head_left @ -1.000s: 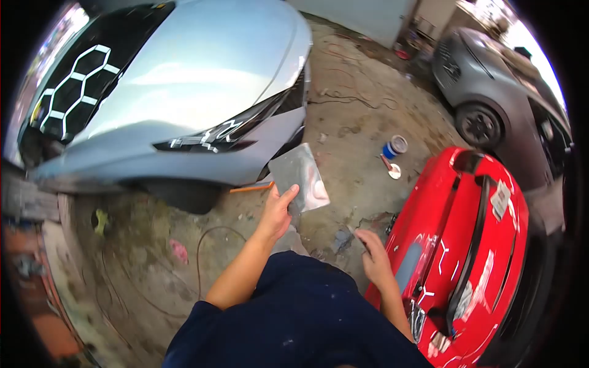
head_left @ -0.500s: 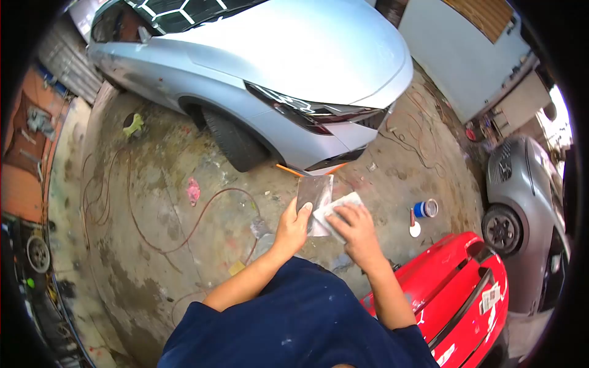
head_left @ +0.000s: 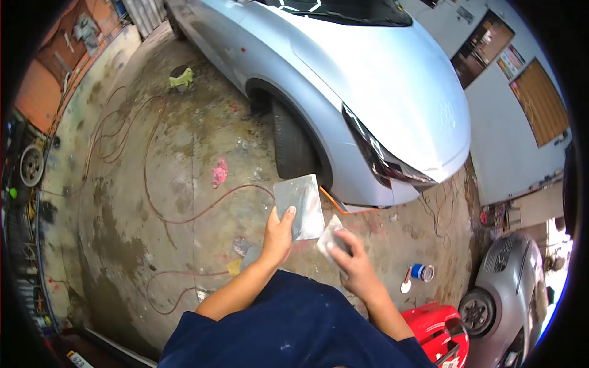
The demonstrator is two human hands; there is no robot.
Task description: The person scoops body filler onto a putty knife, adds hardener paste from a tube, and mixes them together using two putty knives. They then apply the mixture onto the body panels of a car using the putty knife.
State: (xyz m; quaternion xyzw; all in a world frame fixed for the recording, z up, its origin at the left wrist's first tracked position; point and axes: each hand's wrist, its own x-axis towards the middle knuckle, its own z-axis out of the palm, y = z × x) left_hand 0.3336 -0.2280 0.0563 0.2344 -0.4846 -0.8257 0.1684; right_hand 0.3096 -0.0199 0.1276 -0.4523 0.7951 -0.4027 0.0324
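Observation:
My left hand (head_left: 278, 238) grips a flat grey plate (head_left: 304, 199), thumb on top and fingers beneath it. White smears mark the plate's face. Closed round a whitish folded cloth (head_left: 326, 241), my right hand (head_left: 357, 265) is just right of the plate, with a small gap between the two. Whether the cloth wraps something is hidden by the fingers. Beyond my hands stands a silver-blue car (head_left: 374, 80), its front wheel (head_left: 294, 144) and headlight facing me. An orange-edged piece (head_left: 343, 210) lies under its bumper.
A red hose (head_left: 202, 211) curls over the stained concrete floor. A pink cloth (head_left: 219, 173) and a yellow-green item (head_left: 181, 78) lie there. To the right are a blue can (head_left: 422, 272), a red bumper (head_left: 438, 328) and a grey car (head_left: 506, 294).
My view has turned right, towards the silver-blue car's side. The cloth has come off the plate and my right hand has moved away from it. The plate is still in my left hand.

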